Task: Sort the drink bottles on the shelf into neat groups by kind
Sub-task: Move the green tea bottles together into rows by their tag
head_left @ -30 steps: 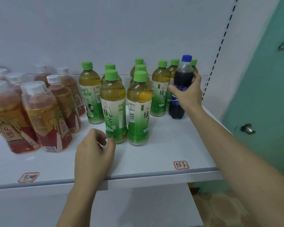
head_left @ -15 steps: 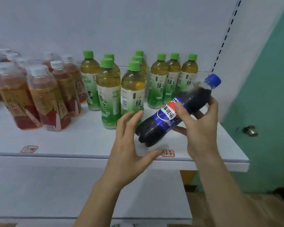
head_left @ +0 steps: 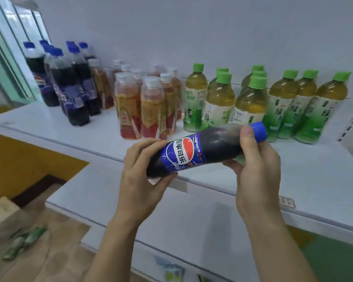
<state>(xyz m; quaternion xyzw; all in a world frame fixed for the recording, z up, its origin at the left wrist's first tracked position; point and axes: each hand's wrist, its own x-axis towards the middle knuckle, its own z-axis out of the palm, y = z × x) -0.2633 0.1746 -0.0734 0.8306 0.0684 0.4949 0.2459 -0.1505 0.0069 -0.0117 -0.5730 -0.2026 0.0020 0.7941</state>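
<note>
The cola bottle (head_left: 204,148) is lying almost flat in the air, just in front of the shelf's front edge (head_left: 102,152), with its blue cap pointing right. The left hand (head_left: 141,178) is wrapping its fingers around the bottom end, and the right hand (head_left: 255,165) is gripping the neck end, thumb pressing by the cap. I am thinking it is heading for the other cola bottles (head_left: 69,84), which are standing at the shelf's far left end. The red tea bottles (head_left: 149,106) and green tea bottles (head_left: 251,100) are crowding the middle and right. Swinging the long bottle low could be knocking the front red teas over. Bare room is showing along the front edge and in front of the colas, so carrying it there looks safest
</note>
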